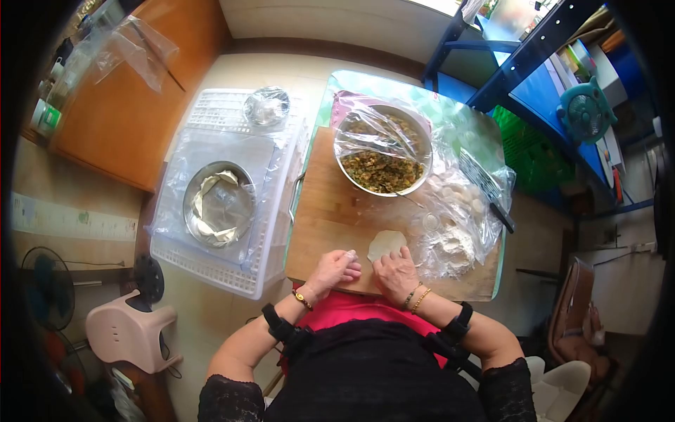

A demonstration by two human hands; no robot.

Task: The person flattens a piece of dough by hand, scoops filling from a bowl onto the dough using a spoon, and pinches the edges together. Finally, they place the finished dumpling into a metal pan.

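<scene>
A round flat piece of dough lies on the wooden board in front of me. My right hand rests just below it, fingers touching its near edge. My left hand lies on the board to the left of the dough, fingers curled around something small and pale that I cannot make out. A bowl of chopped green filling, partly covered with plastic wrap, stands at the far end of the board.
Several small dough pieces and flour lie on a plastic sheet to the right. A knife lies there too. A white crate on the left holds a metal basin. A pink stool stands at lower left.
</scene>
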